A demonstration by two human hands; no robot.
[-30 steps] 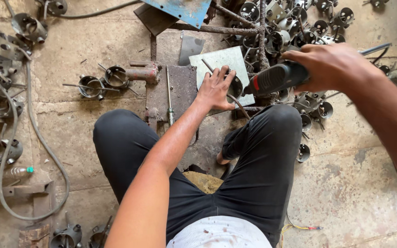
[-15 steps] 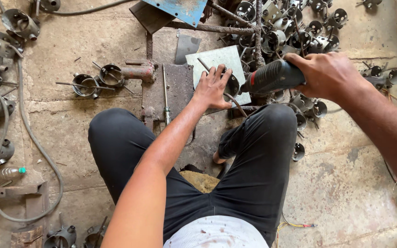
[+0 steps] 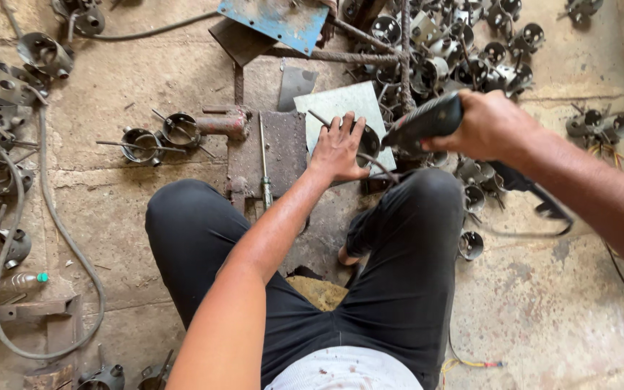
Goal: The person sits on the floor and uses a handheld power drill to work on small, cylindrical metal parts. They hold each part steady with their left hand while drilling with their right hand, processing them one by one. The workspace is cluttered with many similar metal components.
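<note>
**Operator:** Between the 2 bent knees, on the concrete floor [image 3: 557, 310], my left hand [image 3: 337, 150] lies flat, fingers spread, pressing a small round metal cup with wire legs [image 3: 367, 139] onto a pale steel plate [image 3: 341, 101]. That cup sits at the plate's near right corner, just beside the right knee.

**Observer:** And the other hand?

**Operator:** My right hand [image 3: 489, 126] is wrapped tight around the dark body of an angle grinder [image 3: 427, 119], nose aimed left at the cup. I cannot tell whether the disc touches the cup; the hand and the grinder body hide it.

**Observer:** What worries you?

**Operator:** Mostly the fingers. They are just beside the grinder's nose, so I judge a kick or a skid off the cup's curved wall could run the disc into them. The cup is held by palm pressure alone, with no clamp, so it could spin or jump free. The grinder's cable [image 3: 521, 224] trails near the right knee and could snag there. Loose cups in the pile [image 3: 456, 50] at the far right lie close enough to catch a wire leg.

**Observer:** Anything left of you?

**Operator:** 1 screwdriver [image 3: 263, 162] on a dark plate [image 3: 283, 148], and a grey hose [image 3: 59, 238] well apart.
</note>
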